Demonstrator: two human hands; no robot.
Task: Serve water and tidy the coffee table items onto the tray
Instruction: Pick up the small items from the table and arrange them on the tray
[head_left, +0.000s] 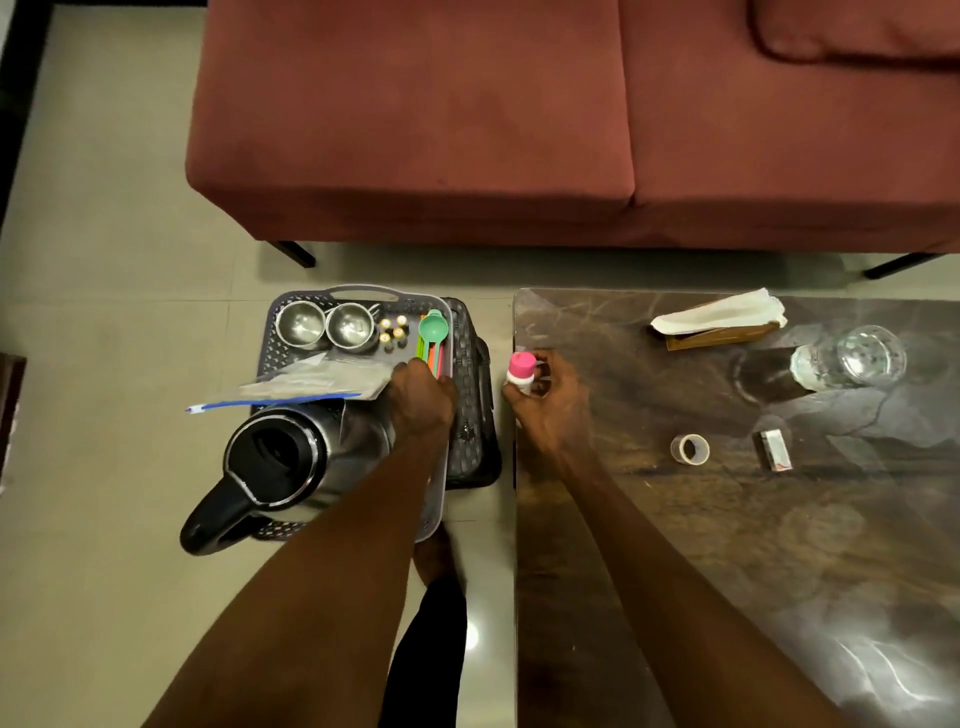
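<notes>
Rust-red sofa (519, 130), pale tiled floor (104, 260), glossy marbled coffee table (727, 519)

Tray (280, 332): crowded; two steel cups (327, 326), small bottles (393, 329) and measuring spoons (434, 340) fill the far end, a plastic bag (317, 385) lies across the middle, the kettle (291, 457) fills the near end.
Gap between tray and worktop (727, 519): narrow strip of floor, partly taken by a dark basket (470, 415).
Worktop near half: bare surface, only a tape roll (690, 449) and small box (775, 450) standing apart.
Worktop far edge: tissue holder (719, 325) and glass (852, 364) stand in the way.
Beyond: sofa (467, 130) blocks.
</notes>
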